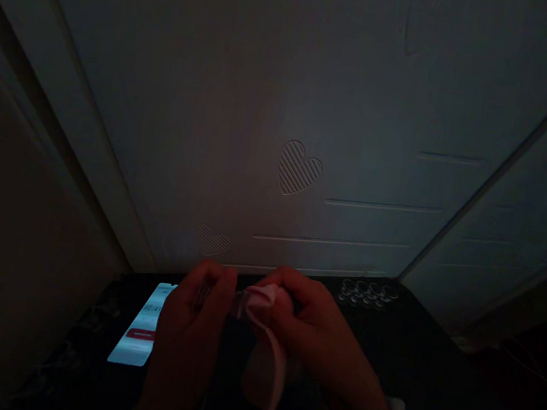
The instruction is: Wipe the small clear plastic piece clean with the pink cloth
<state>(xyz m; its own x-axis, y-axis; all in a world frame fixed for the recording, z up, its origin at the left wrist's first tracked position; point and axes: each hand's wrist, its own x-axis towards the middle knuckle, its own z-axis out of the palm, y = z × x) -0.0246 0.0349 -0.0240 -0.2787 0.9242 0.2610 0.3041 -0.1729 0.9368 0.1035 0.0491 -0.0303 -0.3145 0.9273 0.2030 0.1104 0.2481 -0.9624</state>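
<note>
A pale pink ribbon (277,360) is gathered between my two hands, and one long tail of it hangs down toward the bottom edge. My right hand (304,310) pinches a folded loop of the ribbon between thumb and fingers. Close on the other side, my left hand (198,319) is closed with thumb against fingers on the other part of the ribbon. Something thin and light-coloured shows inside the left fingers, too dark to name. The light is very dim, so fine detail of the folds is lost.
A lit phone (138,332) lies on the dark surface beside my left hand. Several small clear ring-shaped items (367,293) sit at the back right. Behind stands a pale panel (213,123) with embossed hearts and lines.
</note>
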